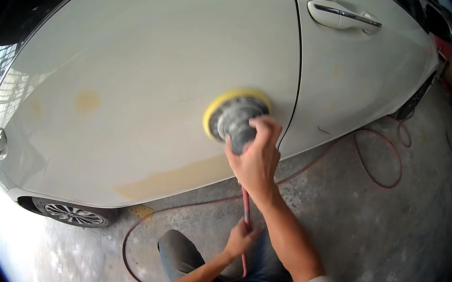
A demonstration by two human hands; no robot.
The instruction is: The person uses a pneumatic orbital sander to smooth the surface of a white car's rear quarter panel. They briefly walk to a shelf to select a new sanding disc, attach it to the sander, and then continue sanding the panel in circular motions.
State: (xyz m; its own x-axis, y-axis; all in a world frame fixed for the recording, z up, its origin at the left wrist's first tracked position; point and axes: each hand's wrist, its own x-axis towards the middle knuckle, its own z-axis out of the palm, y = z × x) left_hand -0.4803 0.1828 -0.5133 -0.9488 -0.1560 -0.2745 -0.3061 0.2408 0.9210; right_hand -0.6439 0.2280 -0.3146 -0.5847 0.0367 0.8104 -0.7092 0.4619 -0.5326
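My right hand (257, 159) is wrapped round the dark grey body of an air sander (236, 114). Its round yellow pad (216, 103) lies against the white car door panel (150, 69), just left of the dark gap between two doors. Below it, my left hand (240, 238) grips the red air hose (246, 203), which runs up toward the sander. A long tan patch (176, 177) marks the lower edge of the panel, and a smaller tan spot (88, 100) shows farther left. Motion slightly blurs the sander and both hands.
The red hose loops (384, 160) across the grey concrete floor (350, 229), along the car's lower edge and around my legs. A door handle (343, 17) juts out at the upper right. A wheel (75, 214) stands at the lower left, with a yellowish piece (141, 210) beside it.
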